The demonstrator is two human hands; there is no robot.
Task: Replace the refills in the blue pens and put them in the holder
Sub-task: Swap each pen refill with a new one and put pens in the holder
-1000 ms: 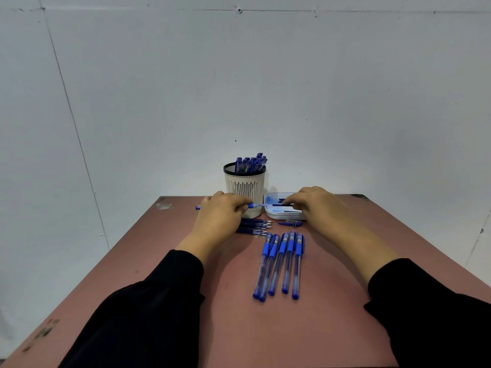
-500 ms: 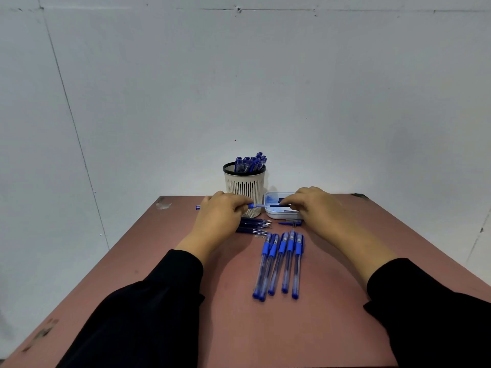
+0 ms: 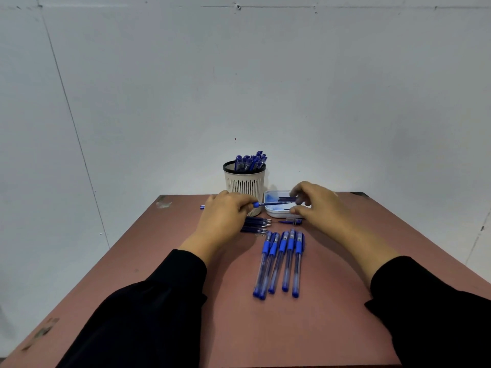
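Right hand has lifted, fingers pinching a dark refill over the white tray; left hand is gripping the open blue pen barrel: insertion likely next.

Five translucent blue-gripped plastic pens lie side by side at table centre, loose dark-blue refills lie just beyond them, and the white slotted cylindrical holder stands upright behind, holding further capped blue pens.

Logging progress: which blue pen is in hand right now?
The pen gripped crosswise by the left hand; the other five lie in a row on the table.
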